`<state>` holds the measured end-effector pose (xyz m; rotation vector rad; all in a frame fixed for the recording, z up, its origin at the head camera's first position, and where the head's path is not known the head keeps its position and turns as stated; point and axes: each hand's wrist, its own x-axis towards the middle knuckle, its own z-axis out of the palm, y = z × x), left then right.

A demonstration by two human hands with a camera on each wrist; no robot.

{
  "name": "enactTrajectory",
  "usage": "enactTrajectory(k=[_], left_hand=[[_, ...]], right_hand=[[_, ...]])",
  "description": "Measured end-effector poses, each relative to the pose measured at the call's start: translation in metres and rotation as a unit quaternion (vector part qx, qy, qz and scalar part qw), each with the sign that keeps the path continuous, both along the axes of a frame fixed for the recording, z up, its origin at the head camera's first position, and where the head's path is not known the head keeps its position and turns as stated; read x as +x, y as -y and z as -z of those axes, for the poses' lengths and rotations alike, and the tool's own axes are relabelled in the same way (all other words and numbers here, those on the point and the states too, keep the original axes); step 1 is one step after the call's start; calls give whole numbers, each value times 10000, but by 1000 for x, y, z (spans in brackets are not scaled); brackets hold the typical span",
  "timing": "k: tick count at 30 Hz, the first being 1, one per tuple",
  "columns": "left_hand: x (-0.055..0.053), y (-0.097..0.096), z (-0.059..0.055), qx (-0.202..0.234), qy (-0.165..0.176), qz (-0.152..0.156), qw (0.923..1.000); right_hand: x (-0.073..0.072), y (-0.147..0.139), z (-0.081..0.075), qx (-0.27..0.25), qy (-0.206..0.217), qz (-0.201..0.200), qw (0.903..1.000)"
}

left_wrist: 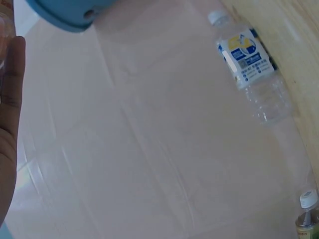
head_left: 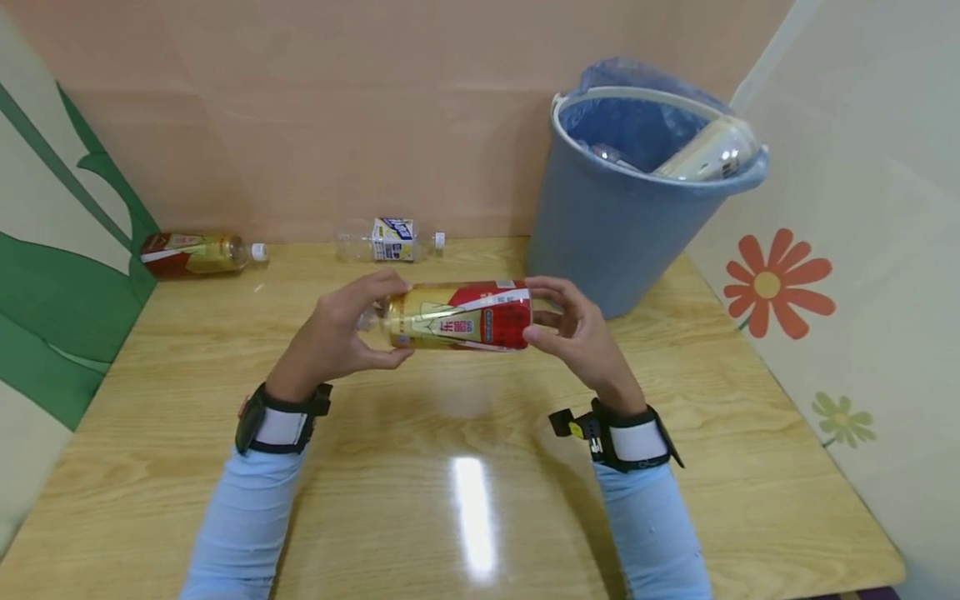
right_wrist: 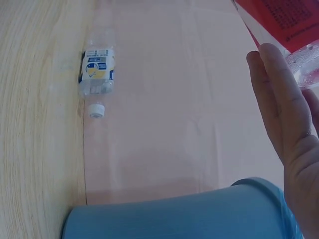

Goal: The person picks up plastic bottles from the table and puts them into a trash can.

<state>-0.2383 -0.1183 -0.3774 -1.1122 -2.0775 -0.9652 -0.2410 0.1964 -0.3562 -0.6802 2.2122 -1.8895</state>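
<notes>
A plastic drink bottle (head_left: 459, 317) with a red and gold label lies sideways in the air above the table, neck to the left. My left hand (head_left: 339, 327) grips its neck end between thumb and fingers. At the base, my right hand (head_left: 579, 335) pinches it with thumb and fingertips. In the right wrist view, the red label (right_wrist: 286, 20) and clear base show beside the fingers. Only a sliver of the bottle appears in the left wrist view, next to a finger (left_wrist: 12, 84). The left hand hides the mouth of the bottle.
A lined blue-grey bin (head_left: 607, 208) with bottles inside stands at the back right. Against the back wall lie a clear bottle (head_left: 393, 240) with a white cap and, farther left, another red and gold bottle (head_left: 198, 254). Flower-patterned sheeting (head_left: 862, 250) borders the table's right side.
</notes>
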Motion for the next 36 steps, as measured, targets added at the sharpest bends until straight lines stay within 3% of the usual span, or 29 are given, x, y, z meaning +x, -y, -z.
enactTrajectory(k=[6, 15, 19, 22, 24, 29, 33, 36], left_hand=[[-1, -1, 2, -63, 18, -133, 9999], [-14, -17, 6, 109, 283, -9, 9995], [-24, -24, 10, 644, 856, -151, 9941], [-30, -28, 13, 1190, 1426, -348, 9820], [-29, -34, 9, 1444, 1727, -444, 9733], [-29, -60, 1, 1638, 2373, -265, 9572], [-46, -89, 18, 1619, 2788, 202, 9464], [-55, -115, 29, 1558, 2878, 551, 9433]], right_hand=[[0, -1, 1, -3, 1, 53, 10000], [6, -13, -4, 119, -186, 638, 9977], [6, -20, -12, 32, -374, 977, 9945], [5, -26, -21, -252, -530, 1184, 9912], [3, -30, -29, -512, -623, 1292, 9883], [-5, -41, -56, -1095, -982, 1845, 9718], [-10, -51, -80, -1360, -1238, 2550, 9493], [-13, -59, -92, -1543, -1235, 2932, 9354]])
